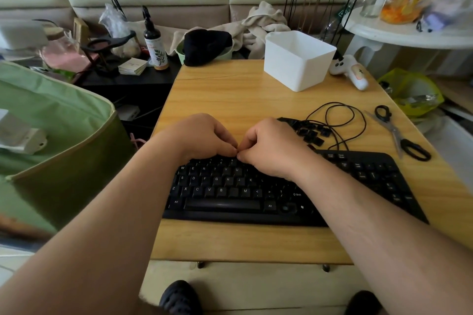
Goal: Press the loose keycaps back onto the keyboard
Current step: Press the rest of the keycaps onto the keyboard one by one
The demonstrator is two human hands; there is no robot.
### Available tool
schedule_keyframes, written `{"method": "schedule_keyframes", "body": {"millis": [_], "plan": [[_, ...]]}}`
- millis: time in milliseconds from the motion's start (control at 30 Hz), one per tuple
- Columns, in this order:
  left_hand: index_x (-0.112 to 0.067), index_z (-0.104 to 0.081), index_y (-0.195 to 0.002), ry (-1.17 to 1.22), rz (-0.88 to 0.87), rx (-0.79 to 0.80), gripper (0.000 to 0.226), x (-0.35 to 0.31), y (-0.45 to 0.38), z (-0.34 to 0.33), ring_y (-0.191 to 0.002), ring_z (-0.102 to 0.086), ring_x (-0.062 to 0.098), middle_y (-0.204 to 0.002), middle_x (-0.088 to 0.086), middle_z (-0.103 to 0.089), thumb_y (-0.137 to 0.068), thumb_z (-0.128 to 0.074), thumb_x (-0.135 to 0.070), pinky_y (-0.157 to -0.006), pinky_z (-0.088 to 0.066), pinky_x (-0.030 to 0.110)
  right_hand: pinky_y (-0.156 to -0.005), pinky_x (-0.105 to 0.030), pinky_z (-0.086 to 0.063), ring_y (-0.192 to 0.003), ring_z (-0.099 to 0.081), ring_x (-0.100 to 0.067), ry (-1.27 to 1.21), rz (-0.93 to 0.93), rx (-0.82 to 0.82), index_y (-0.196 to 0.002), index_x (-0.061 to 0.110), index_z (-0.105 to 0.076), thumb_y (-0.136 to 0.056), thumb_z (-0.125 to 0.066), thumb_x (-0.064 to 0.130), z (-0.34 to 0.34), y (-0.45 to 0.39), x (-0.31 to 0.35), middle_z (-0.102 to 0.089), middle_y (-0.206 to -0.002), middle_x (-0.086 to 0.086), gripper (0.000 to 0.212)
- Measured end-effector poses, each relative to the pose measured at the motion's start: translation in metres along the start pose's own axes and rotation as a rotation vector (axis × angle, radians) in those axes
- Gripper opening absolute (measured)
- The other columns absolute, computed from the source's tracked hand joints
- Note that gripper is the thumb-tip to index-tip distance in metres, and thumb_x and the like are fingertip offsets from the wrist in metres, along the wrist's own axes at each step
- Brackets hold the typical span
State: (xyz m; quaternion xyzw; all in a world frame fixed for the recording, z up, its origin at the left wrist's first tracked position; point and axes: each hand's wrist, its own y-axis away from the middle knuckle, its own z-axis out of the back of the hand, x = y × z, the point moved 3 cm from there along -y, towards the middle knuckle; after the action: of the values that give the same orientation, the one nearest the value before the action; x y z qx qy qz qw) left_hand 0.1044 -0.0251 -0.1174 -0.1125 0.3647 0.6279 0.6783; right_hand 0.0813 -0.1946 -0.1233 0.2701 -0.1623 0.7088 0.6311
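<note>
A black keyboard (230, 194) lies on the wooden table (230, 94) in front of me. My left hand (202, 135) and my right hand (271, 146) hover over its number row with fingers curled. Their fingertips meet at one spot and pinch a small keycap that the fingers almost hide. A pile of loose black keycaps (311, 133) sits on the table just behind the keyboard, to the right of my right hand. My forearms cover the keyboard's left edge and part of its right half.
The keyboard's thin black cable (340, 120) loops beside the keycap pile. Scissors (401, 133) lie at the table's right edge. A white plastic bin (299, 59) and a white toy-like gadget (350, 69) stand at the back right. A green bag (51, 123) is left of the table.
</note>
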Motion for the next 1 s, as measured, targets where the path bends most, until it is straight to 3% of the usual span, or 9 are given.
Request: {"method": "schedule_keyframes", "body": {"millis": [167,333,433,567,733,1000], "plan": [[-0.035,-0.082,-0.086,0.022,0.013,-0.018,0.008,-0.003,-0.003,-0.003,-0.096,-0.064,0.008,-0.096,-0.012,-0.075,-0.080,-0.086,-0.032,-0.078,-0.047,0.027,-0.075,-0.026,-0.054,-0.082,-0.065,-0.004,-0.021,0.085,0.010,-0.081,0.032,-0.080,-0.085,-0.080,0.035,0.011,0.003,-0.003,-0.071,-0.078,0.018,0.005],[-0.032,-0.081,-0.087,-0.017,0.001,-0.002,0.012,-0.007,-0.002,-0.003,-0.097,-0.064,0.010,-0.097,-0.012,-0.074,-0.080,-0.088,-0.037,-0.088,-0.050,0.034,-0.070,-0.020,-0.046,-0.085,-0.063,0.001,-0.018,0.018,-0.207,-0.091,0.032,-0.081,-0.088,-0.078,0.030,0.057,0.003,-0.034,-0.071,-0.088,0.020,0.005],[-0.032,-0.080,-0.090,-0.012,-0.023,0.002,0.012,-0.010,-0.002,-0.004,-0.097,-0.066,0.011,-0.099,-0.010,-0.074,-0.081,-0.088,-0.034,-0.083,-0.050,0.030,-0.064,-0.024,-0.043,-0.086,-0.063,-0.006,0.075,-0.140,-0.144,-0.085,0.033,-0.079,-0.089,-0.078,0.035,0.082,0.007,-0.063,-0.070,-0.088,0.016,0.005],[-0.035,-0.078,-0.092,0.064,-0.076,-0.053,0.017,-0.022,-0.002,-0.011,-0.095,-0.067,0.009,-0.099,-0.011,-0.073,-0.080,-0.088,-0.040,-0.087,-0.056,0.032,-0.057,-0.024,-0.041,-0.081,-0.061,-0.009,0.249,-0.273,-0.023,-0.083,0.029,-0.078,-0.087,-0.078,0.050,0.089,0.011,-0.076,-0.072,-0.088,0.008,0.021],[-0.035,-0.076,-0.092,0.092,-0.130,-0.120,0.016,-0.036,-0.003,-0.024,-0.087,-0.067,0.004,-0.092,-0.014,-0.071,-0.083,-0.084,-0.044,-0.073,-0.052,0.026,-0.077,-0.036,-0.061,-0.083,-0.069,-0.020,0.313,-0.290,-0.010,-0.079,0.023,-0.078,-0.082,-0.081,0.046,0.084,0.006,-0.070,-0.075,-0.084,-0.001,0.024],[-0.037,-0.075,-0.094,0.135,-0.235,-0.236,0.006,-0.055,-0.003,-0.039,-0.086,-0.066,0.002,-0.093,-0.014,-0.072,-0.089,-0.077,-0.041,-0.070,-0.051,0.021,-0.083,-0.039,-0.057,-0.086,-0.065,-0.018,0.333,-0.285,-0.092,-0.078,0.031,-0.078,-0.083,-0.077,0.043,0.087,-0.001,-0.071,-0.072,-0.085,0.008,0.013]]}}
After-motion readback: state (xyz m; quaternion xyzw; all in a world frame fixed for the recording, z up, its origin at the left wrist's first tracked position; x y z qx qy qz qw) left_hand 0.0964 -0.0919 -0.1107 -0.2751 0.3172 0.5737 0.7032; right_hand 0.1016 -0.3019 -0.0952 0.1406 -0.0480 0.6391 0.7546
